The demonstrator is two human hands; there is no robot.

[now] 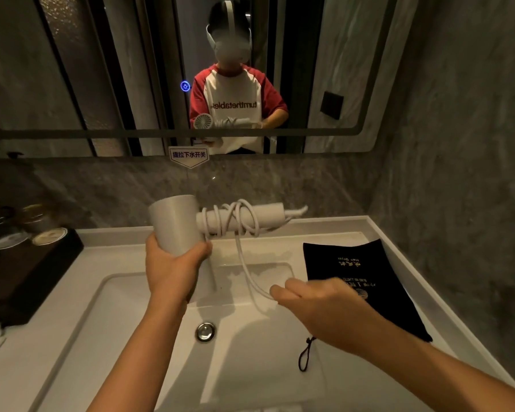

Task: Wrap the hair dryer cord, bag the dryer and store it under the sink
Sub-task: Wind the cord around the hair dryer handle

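My left hand [173,263] grips the barrel of a white hair dryer [176,224] held above the sink, with its handle pointing right. Several loops of the white cord [244,263] are wound around the handle, and a loose length hangs down from it. My right hand [315,298] pinches that loose length low over the basin. A black drawstring bag [366,281] with gold lettering lies flat on the counter to the right, its drawstring [305,355] trailing toward the basin.
The white sink [125,322] has a chrome drain [205,331] at its middle. A dark tray [27,272] with jars and lids stands at the left. A mirror [101,69] hangs above, and a grey stone wall [458,173] closes the right side.
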